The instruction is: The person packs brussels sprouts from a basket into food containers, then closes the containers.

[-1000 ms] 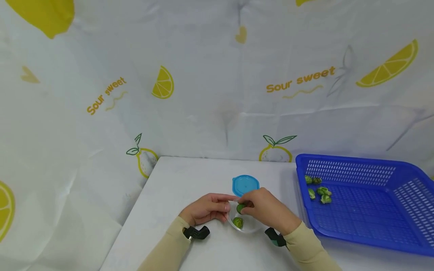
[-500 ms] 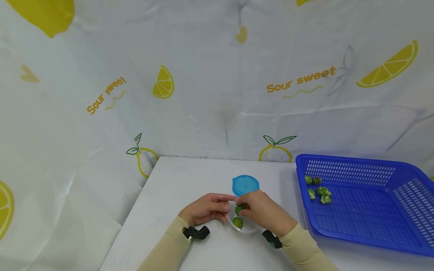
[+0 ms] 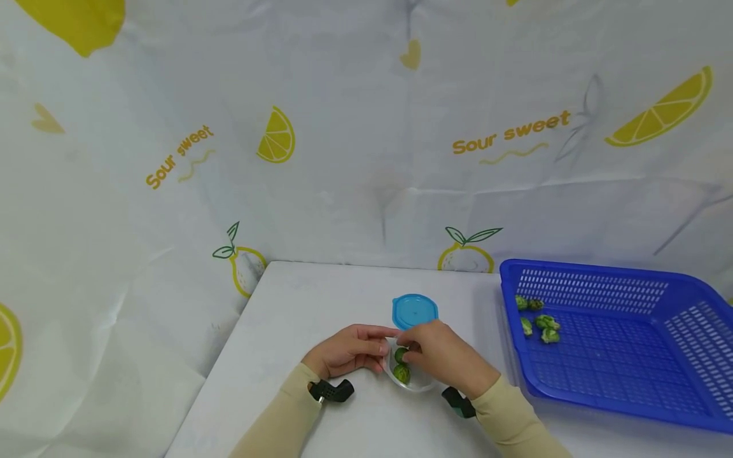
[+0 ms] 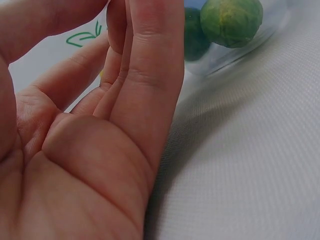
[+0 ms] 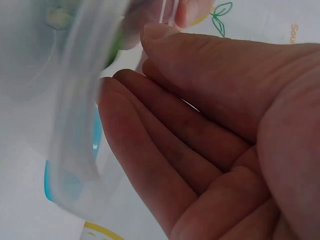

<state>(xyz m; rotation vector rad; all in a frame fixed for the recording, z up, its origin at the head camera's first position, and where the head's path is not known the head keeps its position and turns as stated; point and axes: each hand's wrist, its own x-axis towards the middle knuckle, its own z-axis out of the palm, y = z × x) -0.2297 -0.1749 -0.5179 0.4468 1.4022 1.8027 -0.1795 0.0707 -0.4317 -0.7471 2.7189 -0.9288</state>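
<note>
In the head view, a clear plastic bowl (image 3: 422, 385) stands at the middle of the white table. My left hand (image 3: 348, 350) holds its left side, thumb at the rim and index finger along the far edge. My right hand (image 3: 449, 357) reaches in from the right and pinches a Brussels sprout (image 3: 399, 355) low inside the bowl. Just in front of it lies a second Brussels sprout (image 3: 402, 374). Both sprouts show past my fingers in the left wrist view. The bowl's wall (image 5: 75, 115) partly covers the held sprout in the right wrist view.
Behind the bowl lies a blue lid (image 3: 415, 311) flat on the table (image 3: 309, 299). A large blue basket (image 3: 607, 378) stands at the right, with several Brussels sprouts (image 3: 548, 323) along its left side. A lemon-print sheet (image 3: 355, 140) hangs behind.
My right hand has moved slightly left and lower, bringing its sprout down beside the other one in the bowl. The left hand stays at the bowl. The head view has shifted slightly.
</note>
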